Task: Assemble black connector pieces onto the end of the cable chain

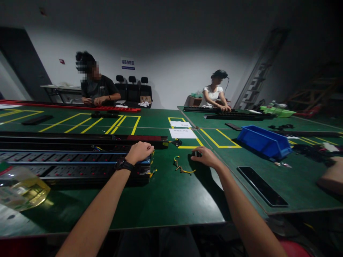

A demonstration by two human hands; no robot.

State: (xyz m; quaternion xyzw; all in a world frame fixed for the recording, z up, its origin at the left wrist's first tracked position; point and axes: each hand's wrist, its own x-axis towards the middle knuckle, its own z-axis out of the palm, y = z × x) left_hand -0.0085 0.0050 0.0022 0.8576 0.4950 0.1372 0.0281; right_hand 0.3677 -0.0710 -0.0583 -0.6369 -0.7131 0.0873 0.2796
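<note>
My left hand, with a dark watch on its wrist, is curled over the right end of a long power strip with rows of sockets. A second socket strip lies alongside it, nearer to me. Short yellow-green wires stick out at the strips' ends. My right hand hovers low over the green table with its fingers bent together around a small dark piece, too unclear to name. Loose yellow wire pieces lie on the table between my hands.
A bottle of yellow liquid lies at the left. To the right are a blue bin and a phone. Paper sheets lie ahead. Across the green table, two people work on long strips.
</note>
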